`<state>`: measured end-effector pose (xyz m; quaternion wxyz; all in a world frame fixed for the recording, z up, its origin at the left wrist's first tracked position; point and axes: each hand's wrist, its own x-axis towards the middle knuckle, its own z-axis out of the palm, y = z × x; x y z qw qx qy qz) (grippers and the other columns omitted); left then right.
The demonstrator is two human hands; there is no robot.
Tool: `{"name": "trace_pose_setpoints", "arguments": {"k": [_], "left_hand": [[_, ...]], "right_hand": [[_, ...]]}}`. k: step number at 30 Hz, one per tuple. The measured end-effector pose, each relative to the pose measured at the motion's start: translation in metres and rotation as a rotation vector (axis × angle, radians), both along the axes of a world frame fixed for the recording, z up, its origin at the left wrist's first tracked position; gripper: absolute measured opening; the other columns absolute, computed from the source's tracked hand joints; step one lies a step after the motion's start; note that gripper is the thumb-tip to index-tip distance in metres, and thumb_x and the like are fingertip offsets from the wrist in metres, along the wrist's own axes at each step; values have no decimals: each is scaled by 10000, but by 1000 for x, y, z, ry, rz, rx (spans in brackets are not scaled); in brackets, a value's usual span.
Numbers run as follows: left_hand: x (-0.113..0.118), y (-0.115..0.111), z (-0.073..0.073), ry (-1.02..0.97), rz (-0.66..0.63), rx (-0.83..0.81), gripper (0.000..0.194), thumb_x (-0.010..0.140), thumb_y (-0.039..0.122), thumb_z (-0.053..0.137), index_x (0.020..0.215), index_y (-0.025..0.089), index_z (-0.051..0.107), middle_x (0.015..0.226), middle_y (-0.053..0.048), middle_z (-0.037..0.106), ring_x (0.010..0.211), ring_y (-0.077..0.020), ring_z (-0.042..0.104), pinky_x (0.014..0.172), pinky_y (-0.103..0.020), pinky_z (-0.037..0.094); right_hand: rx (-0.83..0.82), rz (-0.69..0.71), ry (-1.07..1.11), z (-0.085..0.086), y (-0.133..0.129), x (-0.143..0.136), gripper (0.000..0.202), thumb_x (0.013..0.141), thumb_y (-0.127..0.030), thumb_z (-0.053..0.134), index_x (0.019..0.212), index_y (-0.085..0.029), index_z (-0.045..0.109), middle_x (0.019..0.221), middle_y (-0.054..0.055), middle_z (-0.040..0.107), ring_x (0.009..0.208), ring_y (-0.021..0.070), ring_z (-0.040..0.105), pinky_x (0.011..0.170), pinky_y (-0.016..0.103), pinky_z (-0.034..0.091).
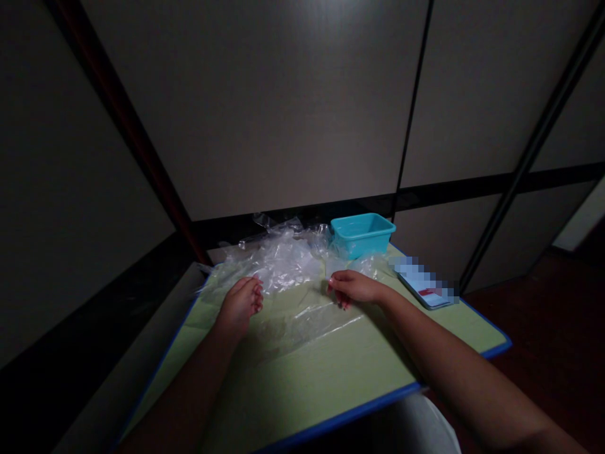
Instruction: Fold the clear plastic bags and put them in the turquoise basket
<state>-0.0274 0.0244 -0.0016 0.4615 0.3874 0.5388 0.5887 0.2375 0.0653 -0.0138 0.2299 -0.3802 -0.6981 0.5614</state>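
Note:
My left hand [241,301] is above the left part of the table, its fingers curled and thumb against the forefinger. Clear film lies right beside its fingertips, but whether they grip it is hard to see. Across from it, my right hand [353,288] pinches what looks like the edge of a clear plastic bag. A crumpled heap of clear plastic bags [288,255] lies just beyond both hands. Below and between them, a flat clear plastic bag [316,320] is spread on the table, with glints along its creases.
The light green table [312,391] has a blue edge. A turquoise plastic basket [366,243] stands at the back right, touching the plastic. A phone [425,284], partly pixelated, lies near the right edge. Cabinet panels [293,126] rise close behind. Something white [425,422] shows below the front edge.

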Motion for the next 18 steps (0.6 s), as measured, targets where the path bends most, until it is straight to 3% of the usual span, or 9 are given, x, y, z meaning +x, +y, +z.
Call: {"name": "trace_pose_setpoints", "arguments": {"k": [9,15,18], "left_hand": [[4,-4,-1,238,-31,41,221,647,393,557,660,178,507,542,53,460,415,-74,402,387,-183,277],[14,-6,-3,497,-91,164,105,602,294,621,602,198,578,587,26,537,612,-142,495,572,-231,378],[21,-8,-8,774,-190,287,61,629,255,596,587,212,586,671,9,590,752,-182,517,751,-301,374]], "right_hand": [[72,-24,-20,2,-3,0,323,812,-475,480,788,-153,499,518,-49,465,391,88,475,380,206,402],[481,-107,-84,0,2,-1,238,791,-365,530,711,-141,548,613,-15,501,557,93,454,534,218,366],[682,-99,-182,1,-2,-5,134,763,-269,580,716,-145,599,725,28,570,733,143,500,699,266,375]]}}
